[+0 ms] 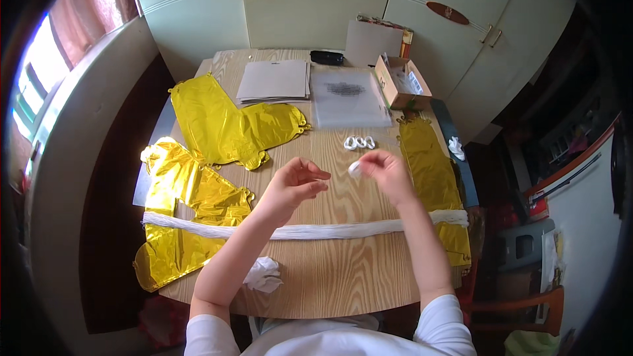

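My right hand [390, 175] pinches a small white loop [355, 169], perhaps coiled string, above the middle of the table. To its left my left hand [295, 186] hovers with curved fingers and the thumb apart, nothing visible between them. Just beyond the hands lie several small white loops [360, 143] in a short row. A long bundle of white strings [339, 229] stretches across the table under my forearms. Yellow foil balloons [217, 118] lie flat at the left, and another foil balloon [427, 158] lies at the right.
Grey cardboard sheets [273, 81], clear plastic bags [349, 109], a black case [327, 58] and an open cardboard box [403, 86] sit at the far side. Crumpled white material [264, 274] lies by my left forearm, another white scrap [455, 148] at the right edge. Cabinets [316, 13] stand behind the table.
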`<state>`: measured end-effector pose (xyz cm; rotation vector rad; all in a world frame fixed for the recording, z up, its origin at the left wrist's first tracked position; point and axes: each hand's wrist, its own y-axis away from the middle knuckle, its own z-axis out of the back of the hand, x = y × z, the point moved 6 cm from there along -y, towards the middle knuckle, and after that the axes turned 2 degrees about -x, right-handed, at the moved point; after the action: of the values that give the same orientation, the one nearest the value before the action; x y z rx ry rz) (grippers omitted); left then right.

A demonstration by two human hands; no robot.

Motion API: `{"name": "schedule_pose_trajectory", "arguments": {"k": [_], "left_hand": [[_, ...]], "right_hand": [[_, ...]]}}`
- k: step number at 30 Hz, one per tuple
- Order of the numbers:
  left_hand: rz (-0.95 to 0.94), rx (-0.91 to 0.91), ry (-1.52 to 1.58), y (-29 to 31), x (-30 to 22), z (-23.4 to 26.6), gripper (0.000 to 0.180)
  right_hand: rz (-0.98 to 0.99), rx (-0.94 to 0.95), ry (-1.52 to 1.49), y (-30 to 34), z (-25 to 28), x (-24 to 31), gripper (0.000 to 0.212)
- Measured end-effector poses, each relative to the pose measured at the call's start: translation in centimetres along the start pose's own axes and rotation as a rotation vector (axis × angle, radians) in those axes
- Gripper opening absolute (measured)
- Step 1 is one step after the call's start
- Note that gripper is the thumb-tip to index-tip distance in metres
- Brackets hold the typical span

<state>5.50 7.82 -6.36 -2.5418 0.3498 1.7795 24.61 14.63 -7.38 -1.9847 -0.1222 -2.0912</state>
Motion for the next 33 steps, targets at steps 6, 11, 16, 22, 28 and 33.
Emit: {"name": "schedule_pose_trajectory", "arguments": {"k": [6, 11, 16, 22, 28, 33], "left_hand": [[-0.064, 0.1, 0.018, 0.3, -0.8, -0.6, 0.012], [-0.068, 0.107, 0.03, 0.3, -0.7, -0.4, 0.01], [-0.072, 0.103, 0.034, 0.4, -0.9, -0.2, 0.009], [-0.061, 0.135, 0.041, 0.5, -1.1, -0.6, 0.008], [-0.076, 0.122, 0.021, 0.2, -0.7, 0.0, 0.006], [-0.08, 0.103, 0.015, 0.3, -0.9, 0.0, 0.004]], "right_hand": [[-0.161, -0.17, 0.214, -6.7, 10.0, -8.0, 0.007], [-0.156, -0.129, 0.502, -8.9, 10.2, -10.1, 0.009], [0.016, -0.155, 0.732, -9.9, 8.1, -8.3, 0.012], [0.254, -0.231, 0.823, -9.7, 7.9, -6.7, 0.012], [0.416, -0.243, 0.837, -7.9, 6.1, -5.4, 0.008], [0.39, -0.211, 0.844, -7.1, 5.5, -5.4, 0.009]]}}
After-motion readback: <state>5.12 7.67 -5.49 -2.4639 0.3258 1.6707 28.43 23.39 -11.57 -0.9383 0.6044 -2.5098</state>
